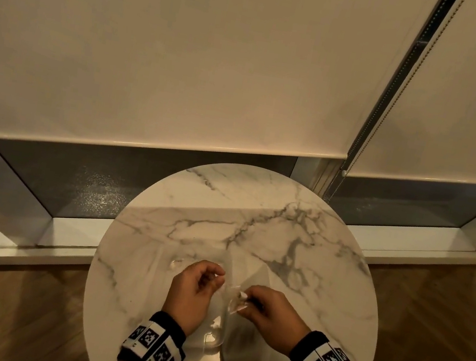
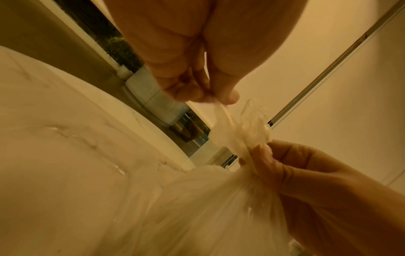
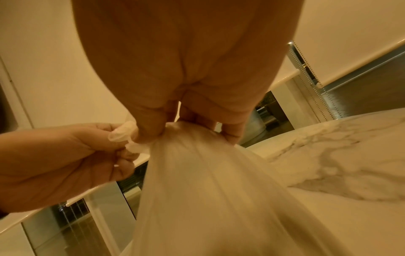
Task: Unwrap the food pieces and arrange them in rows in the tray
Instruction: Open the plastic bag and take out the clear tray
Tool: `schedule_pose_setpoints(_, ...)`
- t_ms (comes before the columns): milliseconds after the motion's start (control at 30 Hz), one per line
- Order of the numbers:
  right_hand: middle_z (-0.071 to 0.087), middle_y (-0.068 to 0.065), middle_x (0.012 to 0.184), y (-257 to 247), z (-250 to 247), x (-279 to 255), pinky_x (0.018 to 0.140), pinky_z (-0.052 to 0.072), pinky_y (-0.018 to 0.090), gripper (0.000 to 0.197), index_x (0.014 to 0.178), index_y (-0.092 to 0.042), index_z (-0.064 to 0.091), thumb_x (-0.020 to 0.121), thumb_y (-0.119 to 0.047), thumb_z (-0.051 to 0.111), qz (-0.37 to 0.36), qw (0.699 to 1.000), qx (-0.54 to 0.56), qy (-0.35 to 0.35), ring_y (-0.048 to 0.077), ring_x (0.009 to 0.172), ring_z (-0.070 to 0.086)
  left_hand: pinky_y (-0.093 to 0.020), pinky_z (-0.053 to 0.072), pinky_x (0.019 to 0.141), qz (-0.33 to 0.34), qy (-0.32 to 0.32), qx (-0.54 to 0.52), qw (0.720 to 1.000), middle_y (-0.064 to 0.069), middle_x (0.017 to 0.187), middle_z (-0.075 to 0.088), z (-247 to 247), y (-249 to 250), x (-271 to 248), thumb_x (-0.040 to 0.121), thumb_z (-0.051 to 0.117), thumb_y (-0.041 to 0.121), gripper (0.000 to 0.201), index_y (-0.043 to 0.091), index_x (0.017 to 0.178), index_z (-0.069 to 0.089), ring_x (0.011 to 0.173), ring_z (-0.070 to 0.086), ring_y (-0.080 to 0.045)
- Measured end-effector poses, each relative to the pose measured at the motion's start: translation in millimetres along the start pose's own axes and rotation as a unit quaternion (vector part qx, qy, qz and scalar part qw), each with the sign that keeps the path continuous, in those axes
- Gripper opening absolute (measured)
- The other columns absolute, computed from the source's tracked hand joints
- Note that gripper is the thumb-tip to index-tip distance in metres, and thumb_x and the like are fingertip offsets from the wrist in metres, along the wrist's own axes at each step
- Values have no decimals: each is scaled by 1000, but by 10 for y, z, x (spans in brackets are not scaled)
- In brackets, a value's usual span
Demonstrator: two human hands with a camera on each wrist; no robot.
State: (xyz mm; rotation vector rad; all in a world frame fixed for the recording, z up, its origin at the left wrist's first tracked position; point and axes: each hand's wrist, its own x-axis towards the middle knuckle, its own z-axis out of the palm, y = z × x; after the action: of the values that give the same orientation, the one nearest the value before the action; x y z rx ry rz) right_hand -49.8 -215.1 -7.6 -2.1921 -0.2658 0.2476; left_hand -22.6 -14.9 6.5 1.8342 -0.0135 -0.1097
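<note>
Head view: clear, knotted plastic bag (image 1: 234, 301)

I see bare marble on the far half of the round table (image 1: 256, 215), and along its left and right edges, with room for a hand to pass. Near the front edge, a clear plastic bag (image 1: 229, 301) rises at the middle between both wrists, blocking a straight crossing there.
</note>
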Motion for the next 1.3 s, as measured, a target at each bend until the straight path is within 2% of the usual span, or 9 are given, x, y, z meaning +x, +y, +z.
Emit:
schedule_pose_setpoints(67, 55, -15, 72, 3, 1, -9, 66, 41, 20, 17, 82, -21, 61, 91, -36, 65, 13, 1000, 8, 11, 3, 69, 52, -19, 51, 83, 5, -41, 10, 999, 7, 103, 62, -8, -16, -11, 91, 67, 28, 15, 33, 106, 68, 91, 61, -6)
schedule_pose_setpoints(167, 51, -11, 65, 8, 1, -17, 62, 38, 24, 27, 78, -19, 58, 92, -41, 64, 32, 999, 26, 27, 4, 61, 46, -21, 49, 96, 9, -154, -5, 988, 16, 126, 55, 52, -20, -48, 83, 72, 47, 45, 36, 125, 61, 112, 56, 3)
schedule_pose_setpoints(300, 56, -1, 68, -21, -16, -34, 61, 41, 31, 30, 76, -19, 59, 86, -47, 66, 36, 999, 11, 25, 6, 61, 48, -27, 57, 77, -24, -147, -34, 988, 2, 91, 74, 154, -4, -78, 83, 75, 14, 18, 27, 95, 76, 88, 70, -14)
schedule_pose_setpoints(400, 55, -4, 68, -16, -55, -67, 62, 42, 28, 28, 80, -18, 60, 88, -44, 65, 42, 998, 46, 1, 7, 62, 48, -23, 54, 67, -53, -106, -65, 991, -4, 76, 74, 104, -20, -27, 85, 71, 0, 20, 19, 86, 76, 72, 70, -18)
schedule_pose_setpoints(633, 51, -10, 67, -79, -3, -63, 64, 39, 23, 35, 82, -12, 59, 100, -41, 54, 54, 993, 109, 6, 4, 63, 46, -15, 48, 90, 51, -165, 5, 985, 17, 119, 56, 89, 34, -95, 88, 72, 32, 32, 40, 118, 65, 109, 55, 1)
schedule_pose_setpoints(733, 52, -10, 69, -62, -17, -51, 66, 39, 25, 34, 79, -13, 59, 102, -38, 52, 57, 991, 118, 5, 5, 67, 48, -33, 58, 82, 14, -155, -21, 988, 3, 92, 73, 125, 67, -81, 84, 74, 18, 15, 31, 92, 75, 88, 70, -15)
schedule_pose_setpoints(800, 53, -9, 70, -54, -35, -52, 66, 40, 24, 33, 79, -15, 60, 102, -37, 53, 58, 993, 100, -3, 4, 67, 49, -32, 58, 72, -20, -141, -20, 990, -2, 78, 74, 109, 59, -60, 84, 73, 6, 21, 26, 82, 77, 75, 71, -20)
schedule_pose_setpoints(1033, 56, -18, 68, -58, -44, -73, 66, 40, 17, 29, 74, -34, 56, 102, -37, 51, 40, 999, 30, -22, 0, 67, 52, -22, 54, 65, -35, -139, -15, 990, -3, 71, 73, 35, 65, 15, 84, 72, 0, 14, 13, 84, 77, 65, 68, -12)
schedule_pose_setpoints(1300, 54, -8, 68, -53, -36, -75, 66, 43, 30, 38, 77, -16, 56, 98, -46, 44, -8, 998, -54, -19, 9, 66, 51, -22, 53, 62, -33, -138, -4, 990, -5, 68, 72, -14, 42, 37, 82, 74, 0, 18, 17, 77, 77, 62, 67, -14)
